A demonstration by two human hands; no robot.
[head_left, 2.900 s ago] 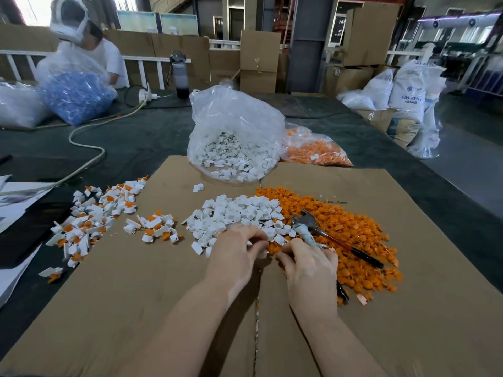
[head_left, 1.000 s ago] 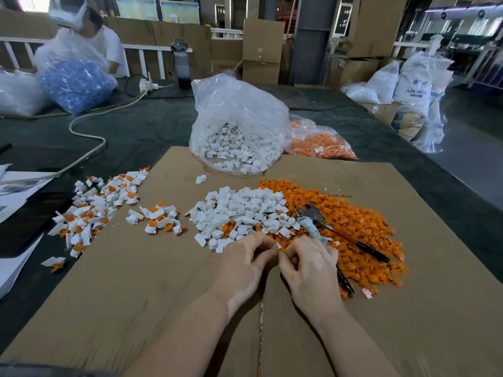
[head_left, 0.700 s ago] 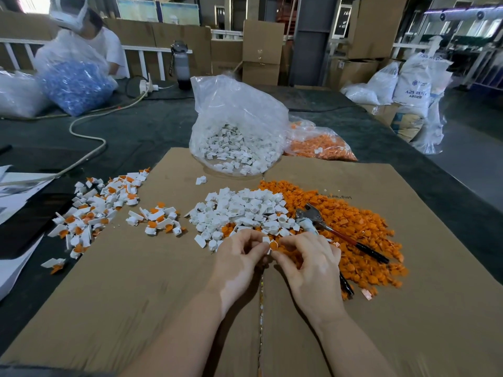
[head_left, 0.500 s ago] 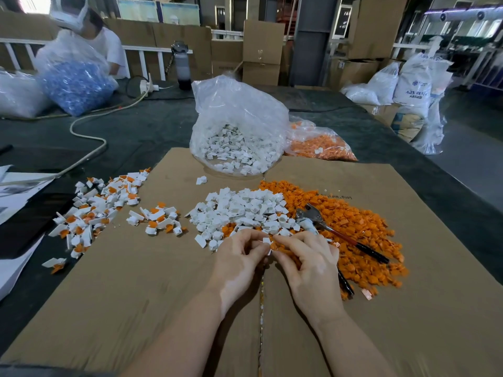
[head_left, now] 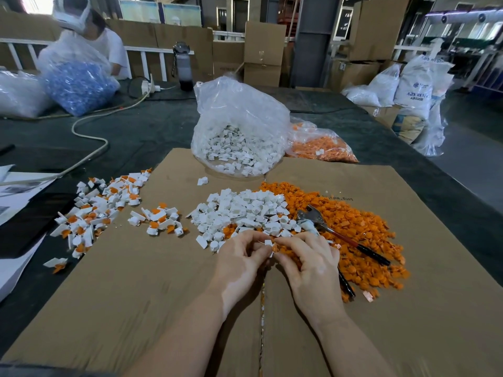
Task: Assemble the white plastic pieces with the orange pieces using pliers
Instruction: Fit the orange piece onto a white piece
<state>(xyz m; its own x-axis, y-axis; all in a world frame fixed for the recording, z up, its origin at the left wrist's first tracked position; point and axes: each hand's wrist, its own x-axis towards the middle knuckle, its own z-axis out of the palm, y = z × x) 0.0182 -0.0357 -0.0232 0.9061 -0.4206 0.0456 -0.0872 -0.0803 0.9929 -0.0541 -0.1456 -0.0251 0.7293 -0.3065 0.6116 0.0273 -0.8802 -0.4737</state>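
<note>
Two hands meet low over the cardboard sheet (head_left: 136,281): the left hand (head_left: 239,263) pinches a small white plastic piece (head_left: 268,242) at its fingertips, and the right hand (head_left: 310,263) pinches a small orange piece (head_left: 275,247) right against it, so each is closed on its own part with the two parts touching. Both parts look light, hard and smooth, the sort of moulded bits that would skid out of a loose pinch, so I judge the flat sides the best place to hold them, leaving the mating ends bare; a stiff snap fit probably needs the tool for the last squeeze. The pliers (head_left: 321,227) lie untouched on the heap of orange pieces (head_left: 353,227), just beyond the right hand, jaws towards the white pile and black handles trailing to the near right. The loose pile of white pieces (head_left: 239,210) sits just ahead of the fingers, touching the orange heap. Finished white-and-orange assemblies (head_left: 103,210) are scattered to the left, some off the cardboard edge. Further back stand a clear bag of white pieces (head_left: 239,131) and, beside it, a bag of orange pieces (head_left: 321,145). A pale cable (head_left: 89,131) snakes over the dark table (head_left: 149,131) and papers (head_left: 19,183) lie far left; another person (head_left: 89,44) works behind a bag of blue parts (head_left: 79,85). Nothing blocks the reach to the pliers, though loose pieces crowd round them
</note>
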